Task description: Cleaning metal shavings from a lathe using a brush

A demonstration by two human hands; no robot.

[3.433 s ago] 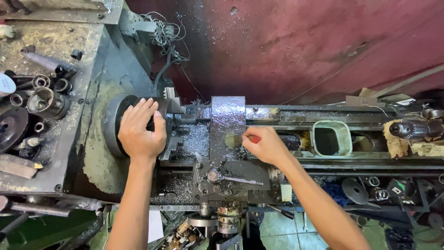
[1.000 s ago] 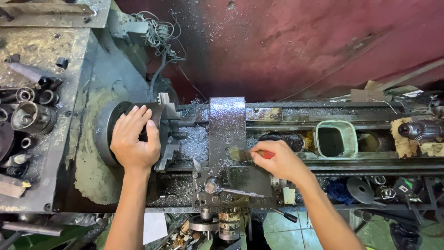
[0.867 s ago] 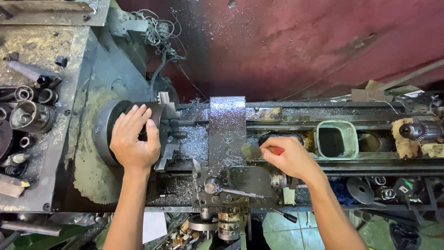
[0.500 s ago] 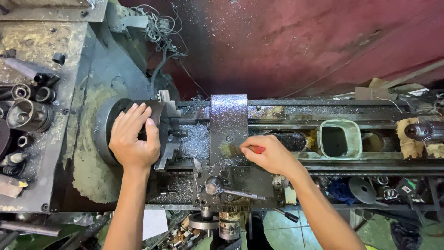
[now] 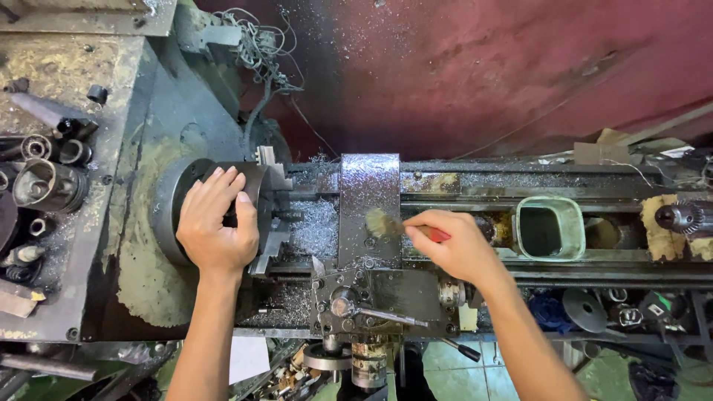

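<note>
I look down on a grimy metal lathe. My left hand (image 5: 217,223) rests flat on the round chuck (image 5: 256,182) at the left, fingers spread over its top. My right hand (image 5: 454,245) grips a small brush with a red handle (image 5: 438,235). Its bristles (image 5: 376,223) touch the grey carriage plate (image 5: 369,182), which is dusted with metal chips. A heap of silvery shavings (image 5: 316,230) lies between chuck and carriage.
A pale green rectangular cup (image 5: 549,227) stands on the lathe bed to the right. A drill chuck (image 5: 683,217) sits at the far right. Sockets and metal rings (image 5: 41,182) crowd the headstock top at left. A dark red wall (image 5: 483,74) lies behind.
My right hand has swept the brush back and forth over the carriage, right and then left again. My left hand has stayed on the chuck.
</note>
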